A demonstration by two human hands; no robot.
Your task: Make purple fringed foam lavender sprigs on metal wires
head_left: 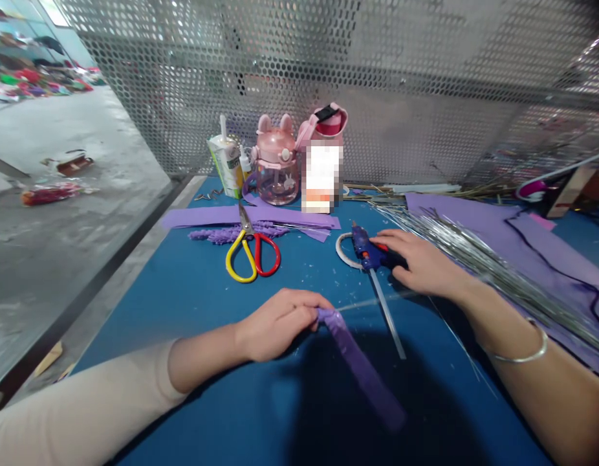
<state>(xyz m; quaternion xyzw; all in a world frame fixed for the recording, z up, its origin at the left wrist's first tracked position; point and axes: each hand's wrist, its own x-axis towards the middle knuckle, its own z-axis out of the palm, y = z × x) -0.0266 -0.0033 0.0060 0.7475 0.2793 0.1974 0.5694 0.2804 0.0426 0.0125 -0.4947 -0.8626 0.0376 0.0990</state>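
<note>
Near the middle of the blue table, my left hand (284, 323) is closed, thumb and fingers pinching one end of a purple strip (360, 362). The strip's free end hangs toward me, slightly blurred, and its pinched end looks shiny. My right hand (420, 262) has its fingers and thumb around the handle of a blue glue gun (365, 249) at right. A clear glue stick (387, 314) sticks out of the gun's back. Beside the gun's nozzle lies a white ring (345, 252). A thin, blurred, pale line runs from the strip toward my right hand.
Scissors (253, 252) with yellow and red handles lie across purple strips (207, 217) and a fuzzy purple stem (215, 234). Behind stand a drink carton (226, 165), two pink bottles (277, 171) and a perforated metal panel (401, 116). Wires (474, 259) cover purple sheets at right.
</note>
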